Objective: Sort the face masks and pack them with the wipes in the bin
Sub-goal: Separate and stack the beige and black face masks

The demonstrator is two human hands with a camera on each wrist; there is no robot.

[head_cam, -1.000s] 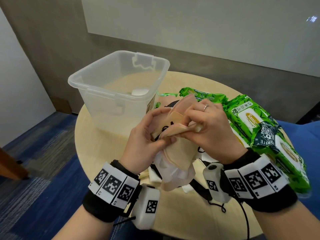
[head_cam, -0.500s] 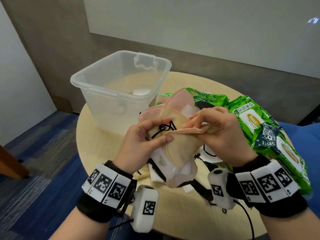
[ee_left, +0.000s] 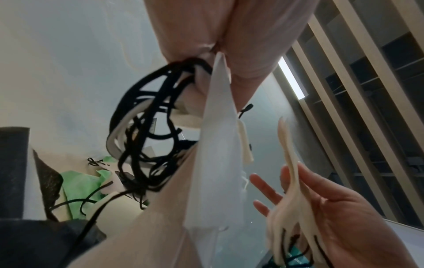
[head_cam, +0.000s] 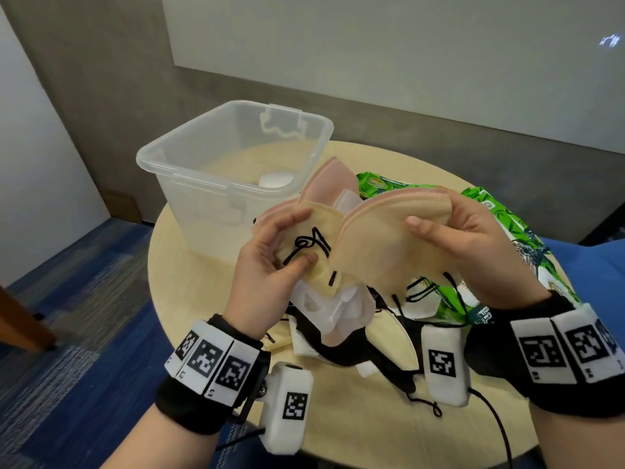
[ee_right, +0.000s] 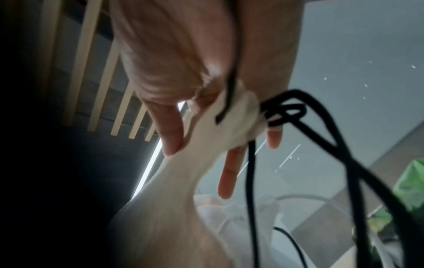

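Beige mask point(head_cam: 389, 245) now peeled clear in right hand point(head_cam: 473, 252) grip; left hand point(head_cam: 270, 265) clutches remaining stack point(head_cam: 314, 231), so sorting progresses.

L hand point(head_cam: 270, 265): mask stack point(head_cam: 318, 228) | R hand point(head_cam: 473, 252): beige masks point(head_cam: 382, 245)

right hand point(head_cam: 473, 245) lifted beige mask point(head_cam: 385, 242) off bundle point(head_cam: 314, 252)

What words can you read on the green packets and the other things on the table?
"Sani…": the start of a brand name on the far green wipes packet; the rest is blurred.
"90": a number on the same packet, barely legible.
White lettering on the dark green wrapper: too blurred.
Square black-and-white code tags on the wristbands: patterns, not words.
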